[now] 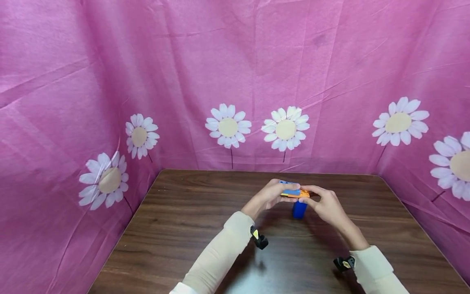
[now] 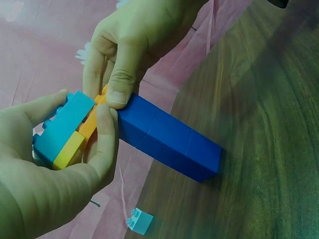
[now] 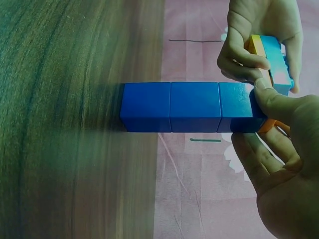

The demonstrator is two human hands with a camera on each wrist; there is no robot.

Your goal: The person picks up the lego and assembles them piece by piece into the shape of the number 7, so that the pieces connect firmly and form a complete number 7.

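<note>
A column of three dark blue toy bricks (image 3: 169,107) stands upright on the table. Across its top lies an orange brick (image 1: 304,193), with a yellow brick (image 2: 69,151) beside it under a light blue brick (image 2: 67,127). My left hand (image 1: 269,195) pinches the light blue brick between thumb and fingers, its fingers also under the yellow one. From the other side my right hand (image 1: 327,204) grips the orange brick at the column's top, its thumb touching the uppermost dark blue brick. Fingers partly hide the orange brick.
A small light blue brick (image 2: 140,222) lies on the table near its edge in the left wrist view. The brown wooden table (image 1: 176,228) reaches back to a pink curtain (image 1: 191,73) printed with daisies.
</note>
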